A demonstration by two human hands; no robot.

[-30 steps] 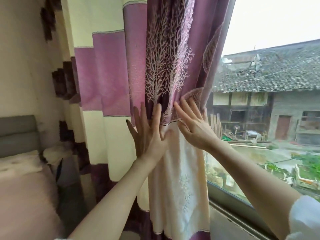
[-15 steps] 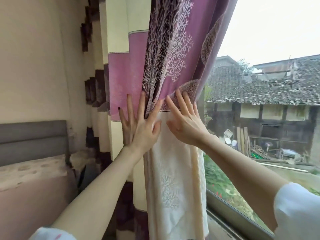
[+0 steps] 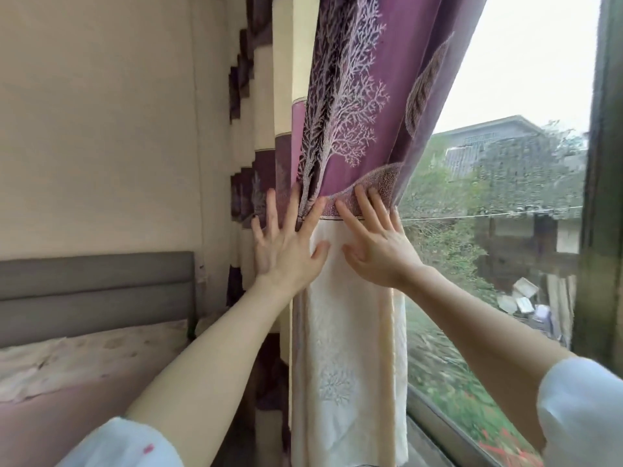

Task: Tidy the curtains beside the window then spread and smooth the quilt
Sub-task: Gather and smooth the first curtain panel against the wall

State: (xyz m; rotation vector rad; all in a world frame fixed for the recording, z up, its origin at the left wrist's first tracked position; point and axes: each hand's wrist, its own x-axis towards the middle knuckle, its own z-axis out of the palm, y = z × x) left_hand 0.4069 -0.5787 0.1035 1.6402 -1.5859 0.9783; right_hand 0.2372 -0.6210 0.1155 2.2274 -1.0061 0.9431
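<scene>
both hands [image 3: 290, 254] slid left along curtain [image 3: 354, 136]

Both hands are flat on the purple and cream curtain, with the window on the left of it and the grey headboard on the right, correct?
Sides are swapped. The head view shows the window right of the purple and cream curtain and the grey headboard left. Left hand and right hand do lie flat.

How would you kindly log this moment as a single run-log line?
stage: curtain tidying | left hand: flat on curtain | right hand: flat on curtain | quilt: not yet spread
</scene>
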